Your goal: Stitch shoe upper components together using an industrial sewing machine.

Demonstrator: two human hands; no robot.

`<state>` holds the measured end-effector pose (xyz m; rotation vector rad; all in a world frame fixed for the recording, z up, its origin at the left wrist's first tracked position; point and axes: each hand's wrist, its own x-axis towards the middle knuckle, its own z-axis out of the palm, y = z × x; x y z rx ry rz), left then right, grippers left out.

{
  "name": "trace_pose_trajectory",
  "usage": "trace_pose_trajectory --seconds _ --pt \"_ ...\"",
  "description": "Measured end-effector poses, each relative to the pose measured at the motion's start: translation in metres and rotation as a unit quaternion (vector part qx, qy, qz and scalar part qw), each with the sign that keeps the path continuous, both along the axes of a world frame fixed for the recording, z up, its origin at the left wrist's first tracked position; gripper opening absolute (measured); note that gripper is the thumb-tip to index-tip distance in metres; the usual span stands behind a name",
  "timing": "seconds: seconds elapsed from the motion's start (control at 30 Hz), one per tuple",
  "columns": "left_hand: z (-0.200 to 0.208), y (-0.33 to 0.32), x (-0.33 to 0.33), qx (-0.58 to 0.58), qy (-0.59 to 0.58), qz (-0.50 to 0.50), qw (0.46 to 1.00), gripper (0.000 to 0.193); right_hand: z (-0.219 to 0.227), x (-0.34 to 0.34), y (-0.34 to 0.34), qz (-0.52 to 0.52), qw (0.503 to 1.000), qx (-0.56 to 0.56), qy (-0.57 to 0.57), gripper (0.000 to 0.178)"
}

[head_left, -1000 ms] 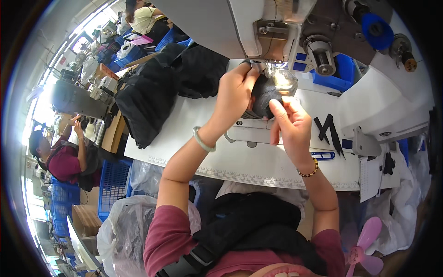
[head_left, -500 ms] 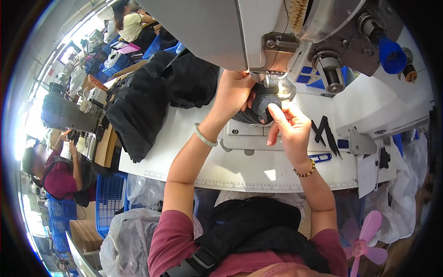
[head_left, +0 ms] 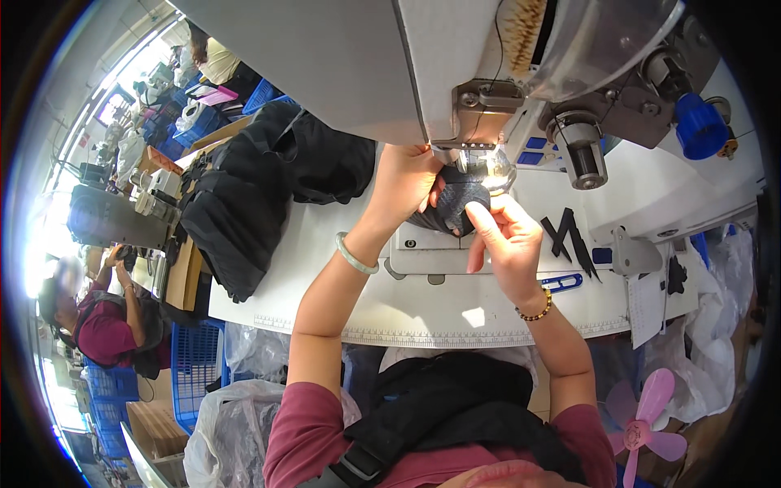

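A small piece of black fabric [head_left: 457, 199] lies bunched under the head of a sewing machine [head_left: 480, 114]. On its left side my left hand [head_left: 407, 183] grips the cloth, fingertips close to the needle area and partly hidden by the machine head. My right hand [head_left: 508, 236] pinches the fabric's right edge between thumb and fingers, the other fingers curled. The needle itself does not show clearly behind the clear guard. Black thread runs down the front of the machine.
A heap of black fabric [head_left: 244, 195] covers the table's left side. Right of my hands lie black strips [head_left: 569, 244] and a blue thread snipper [head_left: 561, 282]. A pink fan [head_left: 639, 431] stands low at the right. At the left, a co-worker [head_left: 106, 317] sits by another machine.
The view has tilted slightly, so the machine and table sit a little lower. Both hands keep hold of the black fabric, which has turned slightly under the machine head.
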<state>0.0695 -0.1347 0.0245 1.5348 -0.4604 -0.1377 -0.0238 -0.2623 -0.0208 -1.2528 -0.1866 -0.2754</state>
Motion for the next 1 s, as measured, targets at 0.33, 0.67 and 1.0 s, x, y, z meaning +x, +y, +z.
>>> trace_pose_trajectory --seconds 0.33,0.67,1.0 --pt "-0.021 -0.009 0.011 -0.133 -0.055 -0.029 0.989 0.007 -0.001 -0.005 0.001 -0.068 0.995 -0.075 0.012 0.014" --pt "-0.03 0.041 -0.033 0.125 -0.354 0.027 0.927 0.011 -0.062 -0.072 -0.07 -0.094 0.913 -0.365 0.156 0.01" --pt "-0.058 0.032 -0.084 0.216 -0.535 0.208 0.79 0.018 -0.082 -0.051 -0.132 -0.298 0.768 -0.562 0.067 0.011"
